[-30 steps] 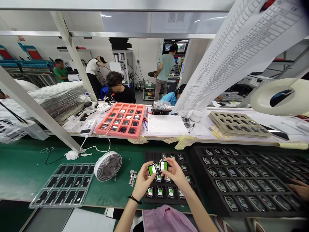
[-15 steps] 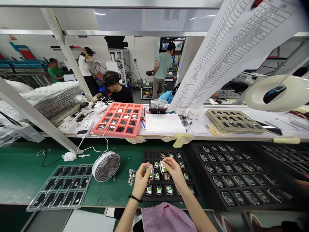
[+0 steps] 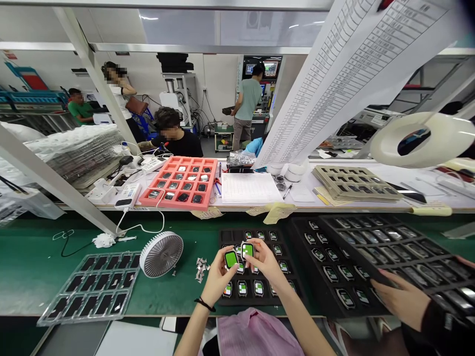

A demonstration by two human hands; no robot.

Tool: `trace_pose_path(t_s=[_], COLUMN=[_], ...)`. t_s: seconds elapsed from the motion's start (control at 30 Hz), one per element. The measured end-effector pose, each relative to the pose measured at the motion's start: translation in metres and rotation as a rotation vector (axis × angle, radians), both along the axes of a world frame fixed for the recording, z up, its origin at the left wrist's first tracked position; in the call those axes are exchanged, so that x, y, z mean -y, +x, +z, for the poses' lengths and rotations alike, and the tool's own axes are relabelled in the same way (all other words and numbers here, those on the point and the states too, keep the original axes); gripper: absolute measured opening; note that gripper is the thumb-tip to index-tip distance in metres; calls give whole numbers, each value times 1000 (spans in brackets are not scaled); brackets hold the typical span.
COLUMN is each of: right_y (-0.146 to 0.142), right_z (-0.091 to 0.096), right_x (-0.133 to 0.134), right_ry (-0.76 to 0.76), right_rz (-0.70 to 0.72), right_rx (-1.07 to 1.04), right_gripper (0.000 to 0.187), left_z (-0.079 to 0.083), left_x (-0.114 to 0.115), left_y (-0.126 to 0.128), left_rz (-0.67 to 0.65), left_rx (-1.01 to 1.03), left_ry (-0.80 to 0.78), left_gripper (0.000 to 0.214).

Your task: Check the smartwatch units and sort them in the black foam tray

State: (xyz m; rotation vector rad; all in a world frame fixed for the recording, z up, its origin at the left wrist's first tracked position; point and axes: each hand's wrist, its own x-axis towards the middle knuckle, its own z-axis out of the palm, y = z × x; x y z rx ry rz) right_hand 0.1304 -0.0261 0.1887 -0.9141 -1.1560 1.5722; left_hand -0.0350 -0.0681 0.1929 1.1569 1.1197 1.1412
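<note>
My left hand (image 3: 218, 282) is closed on a small watch body with a green screen (image 3: 231, 259). My right hand (image 3: 267, 264) is closed on a second watch body with a green and white screen (image 3: 247, 250). Both are held side by side, screens up, just above a black tray (image 3: 293, 294) that holds several more watch bodies with green and white screens. A black band sits on my left wrist.
A white fan (image 3: 161, 254) and metal scraps (image 3: 201, 269) lie left of the tray, then a clear empty tray (image 3: 92, 292). A neighbour's hand (image 3: 403, 300) grips a black tray (image 3: 415, 249) over another on the right. A red tray (image 3: 181, 182) and papers lie beyond.
Both hands turned the watch bodies back up, screens facing me. On the right, another person's hand came in and lifted a black tray of watch bodies.
</note>
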Motion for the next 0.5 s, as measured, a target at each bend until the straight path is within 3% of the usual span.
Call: trace_pose_path(t_s=[0.27,0.5], right_y=[-1,1], right_z=[3,0], right_x=[0,0], right_ry=[-78,-44], right_rz=[-151,-74], right_rx=[52,43], right_gripper=[32,41], left_z=[-4,-9], left_x=[2,0], left_y=[2,2], left_rz=[-23,-32], left_rx=[-44,-15], left_ry=[-11,-28], left_gripper=[55,62])
